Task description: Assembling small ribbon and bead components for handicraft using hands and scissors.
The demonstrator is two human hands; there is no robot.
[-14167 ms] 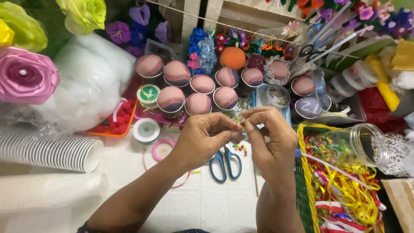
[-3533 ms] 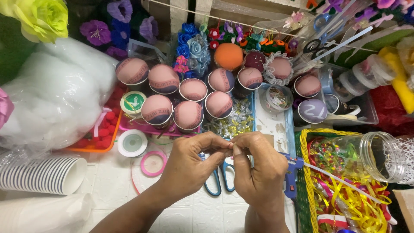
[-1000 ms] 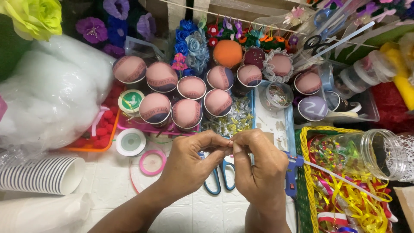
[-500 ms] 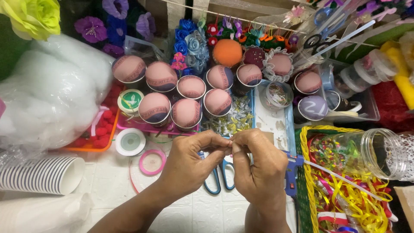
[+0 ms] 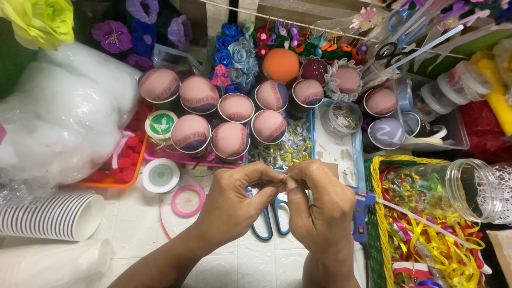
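My left hand [image 5: 234,202] and my right hand [image 5: 320,208] meet fingertip to fingertip above the white table, pinching a tiny pale craft piece [image 5: 283,180] between thumbs and forefingers. The piece is too small and covered to identify. Blue-handled scissors [image 5: 269,224] lie on the table right under my hands. A blue glue gun [image 5: 361,213] rests just right of my right hand.
Several cups topped with pink padded cushions [image 5: 230,140] fill the middle. A bag of white stuffing [image 5: 58,117] sits left, stacked paper cups [image 5: 48,216] below it. Pink tape roll [image 5: 188,200] and white tape roll [image 5: 160,175]. Yellow basket [image 5: 376,224] with ribbons and a tipped clear jar [image 5: 453,189] right.
Almost nothing differs; my hands stay pinched together at the same spot, with only slight finger shifts.
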